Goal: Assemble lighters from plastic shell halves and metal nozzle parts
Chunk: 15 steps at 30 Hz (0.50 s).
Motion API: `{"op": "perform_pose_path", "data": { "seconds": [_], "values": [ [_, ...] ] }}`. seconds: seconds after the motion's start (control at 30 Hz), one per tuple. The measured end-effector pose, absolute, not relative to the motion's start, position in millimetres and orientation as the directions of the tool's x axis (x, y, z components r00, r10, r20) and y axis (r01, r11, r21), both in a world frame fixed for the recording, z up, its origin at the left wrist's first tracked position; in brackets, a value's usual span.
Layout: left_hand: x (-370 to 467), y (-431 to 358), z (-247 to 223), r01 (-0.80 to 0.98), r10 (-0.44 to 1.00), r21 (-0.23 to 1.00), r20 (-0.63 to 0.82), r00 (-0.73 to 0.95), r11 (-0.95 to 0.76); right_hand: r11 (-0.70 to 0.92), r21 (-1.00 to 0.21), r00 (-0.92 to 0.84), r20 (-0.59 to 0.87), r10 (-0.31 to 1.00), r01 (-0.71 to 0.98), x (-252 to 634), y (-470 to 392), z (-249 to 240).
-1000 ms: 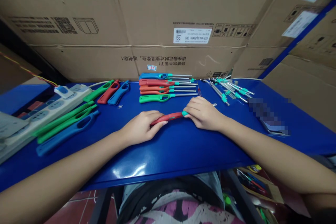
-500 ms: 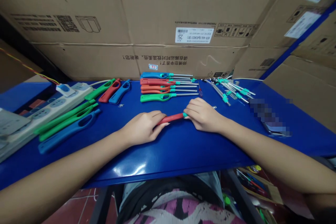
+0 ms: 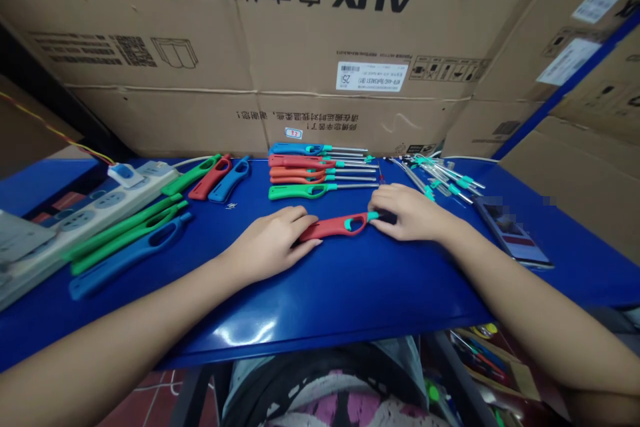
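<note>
A red stick lighter [image 3: 331, 227] lies level in front of me, held between both hands just above or on the table. My left hand [image 3: 280, 237] is closed round its handle end, thumb on the near side. The trigger loop with its teal trigger faces up. My right hand [image 3: 407, 210] has its fingers curled at the teal collar on the other end; whatever tube is there is hidden under the fingers. Behind, several assembled lighters [image 3: 300, 193] in blue, red, orange and green lie stacked side by side, metal tubes to the right.
Metal tubes with teal parts [image 3: 450, 180] lie in a loose pile at back right, near a phone [image 3: 515, 233]. Several bare handles [image 3: 130, 253] lie at left beside a white power strip [image 3: 95, 210]. Tiny metal pieces [image 3: 231, 205] sit near them. A cardboard box [image 3: 280, 67] walls the back.
The red lighter has rolled so its trigger loop now shows. My right hand has shifted slightly right, uncovering more of the lighter; my left hand keeps its hold.
</note>
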<state>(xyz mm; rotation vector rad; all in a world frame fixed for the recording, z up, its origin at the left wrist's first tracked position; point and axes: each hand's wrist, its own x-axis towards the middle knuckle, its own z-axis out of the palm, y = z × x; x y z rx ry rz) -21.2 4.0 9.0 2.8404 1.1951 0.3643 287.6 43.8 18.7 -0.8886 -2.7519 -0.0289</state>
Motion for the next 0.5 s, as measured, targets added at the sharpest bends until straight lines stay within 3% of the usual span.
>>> {"op": "perform_pose_path", "data": {
  "seconds": [0.07, 0.17, 0.27, 0.5],
  "values": [
    [-21.9, 5.0, 6.7, 0.675, 0.696, 0.168, 0.203, 0.689, -0.718, 0.786, -0.179, -0.764, 0.186, 0.618, 0.592, 293.0, 45.7, 20.2],
    [-21.2, 5.0, 4.6, 0.647, 0.688, 0.236, 0.223, 0.690, -0.725, 0.674, -0.279, -0.616, 0.275, 0.738, 0.684, 298.6, 53.3, 14.9],
    [-19.6, 3.0, 3.5, 0.626, 0.681, 0.271, 0.237, 0.693, -0.731, 0.501, -0.257, -0.409, 0.338, 0.848, 0.826, 303.2, 63.9, 5.2],
    [-18.9, -0.7, 0.9, 0.605, 0.675, 0.305, 0.251, 0.694, -0.735, 0.203, -0.209, -0.145, 0.263, 0.954, 0.957, 311.7, 78.2, -10.0]
  ]
}}
